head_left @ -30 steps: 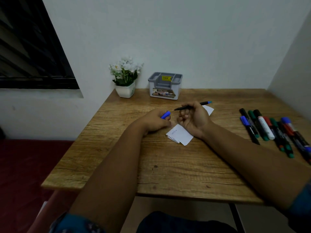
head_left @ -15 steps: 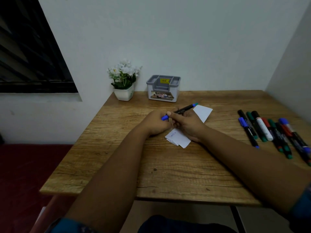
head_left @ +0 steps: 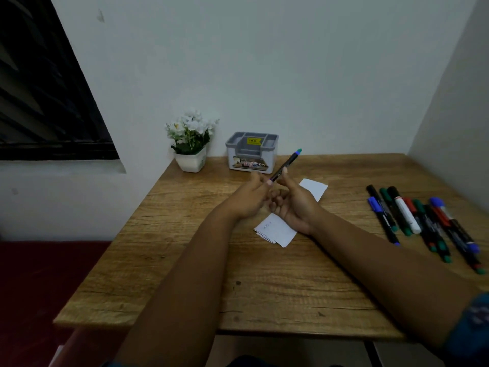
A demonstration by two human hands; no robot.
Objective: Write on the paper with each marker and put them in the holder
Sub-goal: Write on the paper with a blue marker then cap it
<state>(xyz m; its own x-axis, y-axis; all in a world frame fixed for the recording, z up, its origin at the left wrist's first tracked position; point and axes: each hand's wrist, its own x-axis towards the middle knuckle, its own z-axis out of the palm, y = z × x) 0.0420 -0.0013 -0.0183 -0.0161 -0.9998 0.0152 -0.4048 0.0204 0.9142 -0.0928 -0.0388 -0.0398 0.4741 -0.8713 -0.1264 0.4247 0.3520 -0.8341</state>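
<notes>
Marker, open with its blue cap held apart in the left hand a second ago, now looks capped and tilts up toward the holder, raised above the paper on the worktop. Fingers of the right hand pinch its lower barrel; left fingertips touch its end. Writing with it seems finished; dropping it in the holder comes next.

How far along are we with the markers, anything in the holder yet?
Early. The white folded paper carries one small scribble, so some writing is done. The grey plastic holder shows no marker inside. In hand: the black marker with a blue-green end, pinched by the right hand, the left hand at its lower end. The row of markers on the wooden table remains.
</notes>
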